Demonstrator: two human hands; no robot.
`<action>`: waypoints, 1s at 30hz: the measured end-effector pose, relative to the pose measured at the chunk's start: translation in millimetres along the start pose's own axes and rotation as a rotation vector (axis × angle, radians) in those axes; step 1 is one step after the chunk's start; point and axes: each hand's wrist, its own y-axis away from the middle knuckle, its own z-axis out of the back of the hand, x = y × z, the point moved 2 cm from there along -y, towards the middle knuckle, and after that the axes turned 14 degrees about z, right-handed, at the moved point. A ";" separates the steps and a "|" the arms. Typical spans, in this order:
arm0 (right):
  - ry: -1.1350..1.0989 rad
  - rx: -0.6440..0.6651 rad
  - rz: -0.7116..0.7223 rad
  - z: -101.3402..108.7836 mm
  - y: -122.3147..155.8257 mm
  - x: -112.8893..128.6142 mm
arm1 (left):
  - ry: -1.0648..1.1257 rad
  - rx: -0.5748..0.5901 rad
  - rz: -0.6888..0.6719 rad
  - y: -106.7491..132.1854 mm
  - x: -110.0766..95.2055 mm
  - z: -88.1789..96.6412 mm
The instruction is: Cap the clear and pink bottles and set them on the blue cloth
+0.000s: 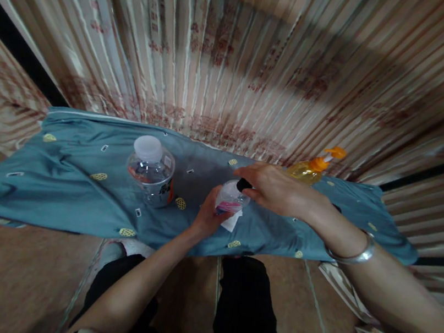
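My left hand (210,209) is wrapped round a small clear plastic bottle (231,197) with a pinkish label, held upright over the cloth. At the bottle's top, my right hand (275,188) pinches a small black cap-like piece (244,185) between thumb and fingers. Whether the black piece is joined to the bottle, I cannot tell. Below the bottle lies a white slip of paper (232,222), partly hidden. To the left stands a large clear bottle (156,176) with a white cap (148,149). Behind my right hand is a yellow pump bottle (307,172) with an orange pump head (335,151).
A blue cloth (88,196) with yellow pineapple prints covers the narrow table. Pleated patterned curtains (235,79) hang right behind it. Dark bars (26,48) slant at both sides. My legs (245,315) are under the front edge, over a tiled floor (14,274).
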 end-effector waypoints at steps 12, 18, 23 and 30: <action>-0.018 -0.047 -0.129 -7.0 1.1 -2.2 | -0.005 0.015 0.018 1.2 -3.0 1.4; -0.064 -0.165 -0.011 -12.1 2.7 -2.1 | -0.009 0.017 0.019 0.0 -0.4 1.6; 0.023 -0.133 -0.184 -20.1 2.4 2.5 | -0.018 0.015 0.020 0.1 -1.9 2.2; -0.166 -0.335 -0.114 -27.3 8.7 5.8 | -0.040 0.008 0.011 -1.9 0.4 2.5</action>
